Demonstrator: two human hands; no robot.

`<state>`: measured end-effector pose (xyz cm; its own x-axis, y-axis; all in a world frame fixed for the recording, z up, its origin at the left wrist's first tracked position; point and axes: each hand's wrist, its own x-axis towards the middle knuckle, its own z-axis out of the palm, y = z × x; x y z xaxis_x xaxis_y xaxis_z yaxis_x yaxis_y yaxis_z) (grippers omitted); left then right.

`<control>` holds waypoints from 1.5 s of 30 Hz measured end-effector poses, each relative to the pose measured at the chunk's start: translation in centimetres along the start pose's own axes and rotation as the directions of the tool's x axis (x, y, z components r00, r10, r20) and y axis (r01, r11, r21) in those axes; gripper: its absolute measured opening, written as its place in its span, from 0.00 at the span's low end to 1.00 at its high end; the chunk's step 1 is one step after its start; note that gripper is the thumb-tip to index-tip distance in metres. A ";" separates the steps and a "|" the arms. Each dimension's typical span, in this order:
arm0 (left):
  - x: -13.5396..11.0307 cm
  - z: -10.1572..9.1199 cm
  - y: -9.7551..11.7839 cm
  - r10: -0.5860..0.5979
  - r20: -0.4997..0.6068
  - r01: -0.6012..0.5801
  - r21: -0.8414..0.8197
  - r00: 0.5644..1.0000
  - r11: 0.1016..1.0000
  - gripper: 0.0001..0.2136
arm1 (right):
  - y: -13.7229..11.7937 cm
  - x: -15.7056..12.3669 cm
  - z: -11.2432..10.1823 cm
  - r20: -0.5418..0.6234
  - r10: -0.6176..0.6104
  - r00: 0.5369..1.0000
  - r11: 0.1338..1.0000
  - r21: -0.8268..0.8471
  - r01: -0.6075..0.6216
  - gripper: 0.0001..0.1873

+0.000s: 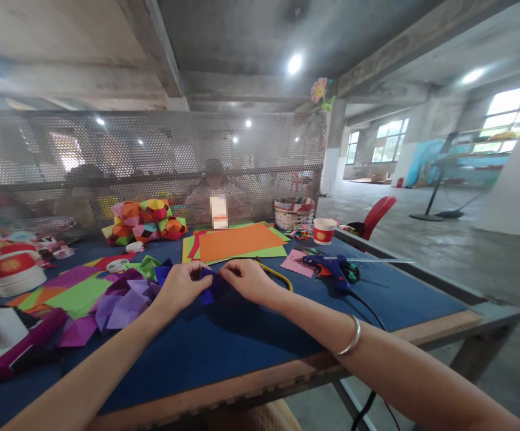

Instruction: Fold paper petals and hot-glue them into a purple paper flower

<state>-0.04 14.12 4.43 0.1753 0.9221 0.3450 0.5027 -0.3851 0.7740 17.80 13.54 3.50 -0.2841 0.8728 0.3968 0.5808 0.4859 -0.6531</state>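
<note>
Above the blue-topped table (260, 347), my left hand (181, 287) pinches a piece of dark blue folded paper (206, 293). My right hand (251, 281), with a silver bangle on its forearm, is closed at the right edge of the same paper. The fingers partly hide the paper's shape. Left of my left hand lie folded purple paper pieces (125, 302) and green ones (145, 266). Just behind my right hand are scissors or a similar tool with a yellow handle (282, 276), partly covered. Orange and green paper sheets (237, 242) lie beyond both hands.
A blue glue gun (332, 263) with its cord lies at the right, near a paper cup (324, 230) and a woven basket (293, 212). Multicoloured paper balls (145, 220) stand at the back left by a perforated metal screen (152, 143). Stacked cups (15, 269) stand far left.
</note>
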 end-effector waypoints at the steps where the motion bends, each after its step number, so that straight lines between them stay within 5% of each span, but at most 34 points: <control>1: 0.0 0.0 0.1 -0.003 0.003 0.003 0.005 1.000 1.000 0.10 | 0.0 -0.1 0.0 0.003 0.006 1.000 1.000 0.014 -0.006 0.13; 17: -0.9 0.6 1.1 0.043 0.016 -0.044 0.127 0.999 0.991 0.08 | -1.3 -1.0 -0.4 -0.030 -0.027 0.999 0.994 -0.105 0.024 0.07; 23: 0.3 -0.5 0.5 -0.039 0.024 0.038 0.033 0.999 0.999 0.14 | -1.1 -0.5 -0.9 0.002 0.016 1.000 0.994 -0.110 -0.016 0.16; 29: 1.0 -2.3 -0.2 -0.166 -0.001 0.166 -0.003 0.986 0.986 0.15 | -0.6 -0.5 -0.8 -0.039 0.023 0.999 0.994 -0.101 -0.027 0.12; 37: 1.8 -3.7 -1.4 0.088 -0.043 -0.063 0.410 0.995 0.910 0.14 | -0.3 -0.5 -0.6 -0.043 -0.011 0.999 0.991 -0.136 0.005 0.11; 41: 1.8 -4.1 -2.2 0.114 -0.052 -0.060 0.606 0.992 0.793 0.16 | -0.5 -0.6 -0.8 -0.030 -0.011 1.000 0.990 -0.140 0.007 0.12; 45: 1.9 -4.4 -2.6 0.092 -0.022 -0.058 0.628 0.996 0.776 0.14 | -0.8 -0.8 -0.9 -0.017 -0.002 1.000 0.988 -0.157 -0.001 0.12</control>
<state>-4.74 16.67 5.44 0.2023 0.8819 0.4259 0.9116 -0.3285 0.2472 18.26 12.40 4.31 -0.2720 0.8711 0.4089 0.6935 0.4720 -0.5443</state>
